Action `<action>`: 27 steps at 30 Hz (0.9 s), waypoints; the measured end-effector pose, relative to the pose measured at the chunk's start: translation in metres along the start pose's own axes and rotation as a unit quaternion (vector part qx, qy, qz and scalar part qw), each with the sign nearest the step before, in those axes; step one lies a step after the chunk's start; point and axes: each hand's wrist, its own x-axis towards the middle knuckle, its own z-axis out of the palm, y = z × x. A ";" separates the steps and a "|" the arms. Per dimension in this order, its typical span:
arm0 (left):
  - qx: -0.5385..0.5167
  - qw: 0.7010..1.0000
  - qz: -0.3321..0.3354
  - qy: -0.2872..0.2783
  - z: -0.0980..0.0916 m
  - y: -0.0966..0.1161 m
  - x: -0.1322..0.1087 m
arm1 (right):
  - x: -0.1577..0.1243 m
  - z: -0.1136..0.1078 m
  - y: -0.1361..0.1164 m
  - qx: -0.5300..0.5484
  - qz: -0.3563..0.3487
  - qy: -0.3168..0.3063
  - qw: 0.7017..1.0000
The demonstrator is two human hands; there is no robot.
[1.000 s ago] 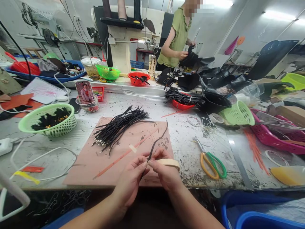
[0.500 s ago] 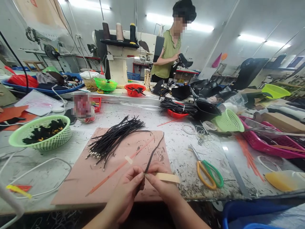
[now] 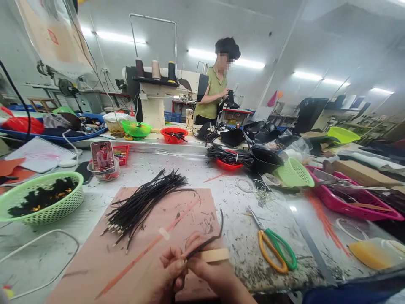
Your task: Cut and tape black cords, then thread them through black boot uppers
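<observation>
Left hand (image 3: pixel 164 276) and right hand (image 3: pixel 207 272) pinch the black cord (image 3: pixel 202 245) near its end, lower centre of the frame. Maintain firm, even pressure — avoid twisting — and keep the cream tape (image 3: pixel 215 255) at the right hand flat.

Braided cords (image 3: pixel 147 202) look matt on a smooth, dull board (image 3: pixel 79 264) — to its right, scissors (image 3: pixel 262 228) show shiny metal blades (image 3: pixel 255 217) and smooth plastic handles (image 3: pixel 272 233); at left, a plastic basket (image 3: pixel 60 207).
</observation>
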 end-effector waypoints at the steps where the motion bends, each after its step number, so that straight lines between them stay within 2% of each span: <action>1: 0.016 1.000 0.016 0.008 -0.001 0.000 0.001 | 0.000 0.001 0.001 -0.003 -0.012 0.016 1.000; 5: 0.098 0.991 0.089 0.025 -0.006 -0.002 0.005 | 0.001 0.004 0.008 -0.062 -0.025 0.075 0.995; 7: 0.119 0.987 0.099 0.037 -0.007 -0.002 0.007 | 0.001 0.005 0.010 -0.082 -0.025 0.096 0.992; 10: 0.101 0.991 0.077 0.047 -0.005 -0.001 0.007 | 0.001 0.004 0.011 -0.063 -0.010 0.106 0.992; 17: 0.031 0.999 -0.025 -0.015 0.001 0.005 0.002 | -0.002 -0.003 0.017 0.057 0.054 0.063 0.995; 22: 0.027 0.998 -0.054 -0.015 0.002 0.006 -0.001 | -0.005 -0.009 0.021 0.050 0.063 0.045 0.996; 27: 0.025 0.997 -0.066 -0.018 0.003 0.001 -0.003 | -0.005 -0.010 0.014 0.050 0.068 0.020 0.996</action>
